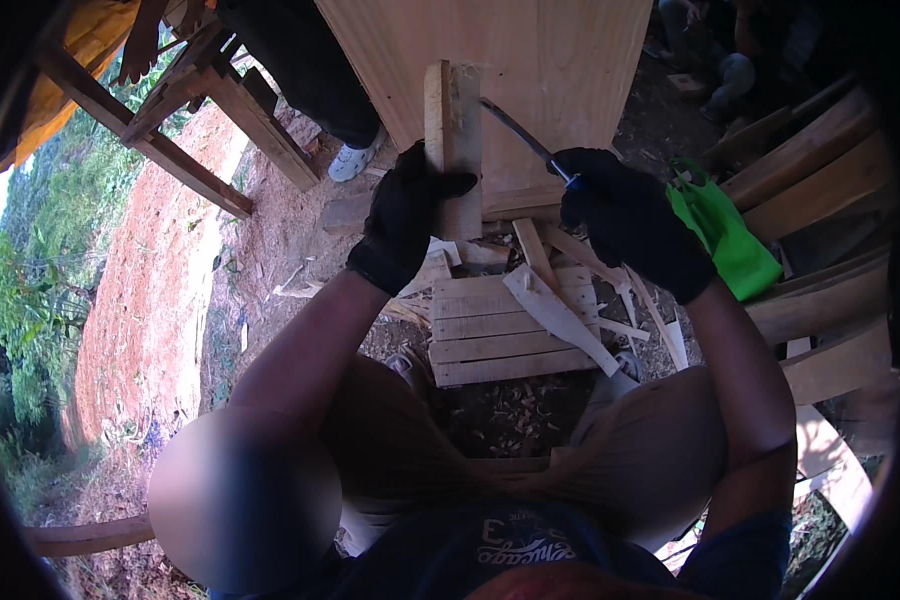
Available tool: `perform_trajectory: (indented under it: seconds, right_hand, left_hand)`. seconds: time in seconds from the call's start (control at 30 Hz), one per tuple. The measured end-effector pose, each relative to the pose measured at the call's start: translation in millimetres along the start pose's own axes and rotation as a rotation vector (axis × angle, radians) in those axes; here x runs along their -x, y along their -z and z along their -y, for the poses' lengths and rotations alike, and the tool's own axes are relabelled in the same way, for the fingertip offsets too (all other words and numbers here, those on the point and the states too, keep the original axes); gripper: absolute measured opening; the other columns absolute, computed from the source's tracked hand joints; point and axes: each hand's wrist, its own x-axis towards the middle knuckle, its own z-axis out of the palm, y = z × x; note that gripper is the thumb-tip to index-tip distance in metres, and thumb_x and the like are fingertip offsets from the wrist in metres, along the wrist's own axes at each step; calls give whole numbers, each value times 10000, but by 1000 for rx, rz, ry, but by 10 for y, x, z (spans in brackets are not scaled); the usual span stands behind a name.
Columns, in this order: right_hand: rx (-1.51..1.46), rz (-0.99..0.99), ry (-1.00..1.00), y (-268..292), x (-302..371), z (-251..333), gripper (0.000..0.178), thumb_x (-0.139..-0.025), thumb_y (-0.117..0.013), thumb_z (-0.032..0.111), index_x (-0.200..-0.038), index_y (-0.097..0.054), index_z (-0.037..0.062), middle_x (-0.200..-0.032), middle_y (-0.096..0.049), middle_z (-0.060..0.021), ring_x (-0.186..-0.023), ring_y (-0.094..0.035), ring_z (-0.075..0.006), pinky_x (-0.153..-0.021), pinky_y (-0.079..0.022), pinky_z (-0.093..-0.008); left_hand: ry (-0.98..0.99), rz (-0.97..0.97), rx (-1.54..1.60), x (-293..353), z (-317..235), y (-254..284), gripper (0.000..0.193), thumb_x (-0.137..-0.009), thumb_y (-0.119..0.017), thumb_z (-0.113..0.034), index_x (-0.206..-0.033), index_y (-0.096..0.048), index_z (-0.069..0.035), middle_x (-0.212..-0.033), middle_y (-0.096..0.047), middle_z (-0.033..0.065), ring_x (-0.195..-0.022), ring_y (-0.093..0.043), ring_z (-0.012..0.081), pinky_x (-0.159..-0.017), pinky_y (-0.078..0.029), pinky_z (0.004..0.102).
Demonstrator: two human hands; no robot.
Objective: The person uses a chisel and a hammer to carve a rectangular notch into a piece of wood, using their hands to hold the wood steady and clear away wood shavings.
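My left hand (405, 215), in a black glove, is closed round the lower part of a short pale wooden board (463, 130). The board stands up in front of a large wooden panel (560, 60). My right hand (630, 215), also in a black glove, is wrapped round the handle of a long thin metal tool (520, 132). A bit of blue shows where the handle leaves the glove. The tool slants up and left, its tip close to the board's right edge; whether it touches I cannot tell. Its exact kind is unclear.
A slatted wooden platform (470, 350) lies between my feet, with a shaped wood piece (560, 315) on it. Scraps and shavings surround it. A bright green bag (725, 235) and curved planks (820, 185) are at right. At upper left, a person's leg (305, 70) stands near a timber frame (260, 130).
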Motion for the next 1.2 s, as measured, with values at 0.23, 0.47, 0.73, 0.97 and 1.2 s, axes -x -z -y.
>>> perform_trajectory:
  seconds: [0.23, 0.47, 0.73, 0.97, 1.2]
  right_hand:
    - [-239, 87, -177, 3, -13, 208, 320, -1006, -685, 224, -1280, -701, 58, -1018, -762, -77, -908, -746, -189, -845, -577, -353]
    - [134, 198, 17, 16, -27, 198, 224, -1005, -687, 223, -1160, -714, 64, -1014, -768, -75, -923, -754, -211, -848, -591, -364]
    - [261, 107, 294, 81, 2, 49, 145, -982, -654, 147, -1103, -711, 89, -1049, -726, -91, -944, -737, -278, -836, -599, -398]
    - [386, -29, 364, 53, 9, -12, 141, -952, -667, 101, -1086, -709, 84, -1043, -703, -93, -940, -720, -286, -811, -599, -397]
    - [55, -146, 74, 53, -62, 257, 171, -912, -784, 167, -1071, -746, 116, -1007, -734, -57, -900, -740, -225, -794, -598, -348]
  left_hand:
    - [88, -33, -18, 14, 29, 76, 660, -713, -898, -80, -1294, -594, -4, -1113, -702, 129, -1023, -718, 224, -875, -600, 361]
    - [-336, -109, -404, -101, 293, 191, 718, -729, -917, -113, -1358, -582, -33, -1251, -692, 134, -1168, -688, 271, -997, -566, 404]
    - [-519, -110, -595, -24, 166, 151, 681, -840, -854, -121, -1454, -563, -65, -1399, -626, 137, -1315, -606, 282, -1119, -494, 417]
    - [-710, -106, -436, -97, 256, 122, 542, -910, -707, -45, -1416, -514, -50, -1326, -592, 122, -1248, -594, 254, -1069, -487, 385]
    - [-702, -77, -456, -110, 365, 149, 512, -978, -676, -99, -1463, -523, -44, -1435, -570, 156, -1355, -558, 279, -1163, -441, 385]
